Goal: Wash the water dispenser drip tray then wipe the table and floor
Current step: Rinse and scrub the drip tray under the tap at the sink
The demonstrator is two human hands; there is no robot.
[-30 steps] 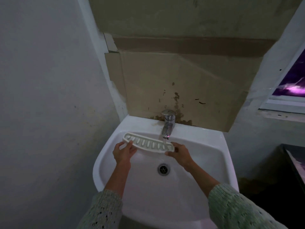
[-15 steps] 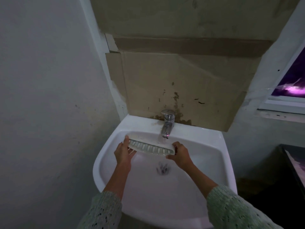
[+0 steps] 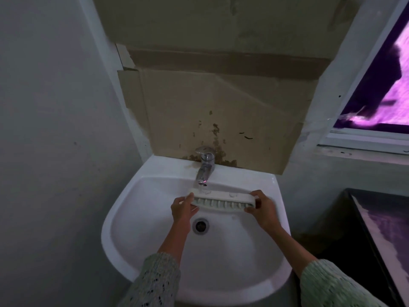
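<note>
A long white slotted drip tray (image 3: 223, 201) is held level over the white sink (image 3: 155, 262), tilted so its slotted face turns toward me. My left hand (image 3: 183, 209) grips its left end and my right hand (image 3: 262, 207) grips its right end. Water runs from the chrome tap (image 3: 205, 166) onto the tray's back edge near the left end. The drain (image 3: 200, 226) lies just below the tray.
Stained cardboard (image 3: 210, 111) covers the wall behind the tap. A grey wall closes the left side. A window (image 3: 380, 85) sits at the upper right, and a dark glossy surface (image 3: 380, 240) stands at the right of the sink.
Both hands have shifted the tray to the right under the tap and levelled it from its earlier slant. Its slotted face has turned more toward me.
</note>
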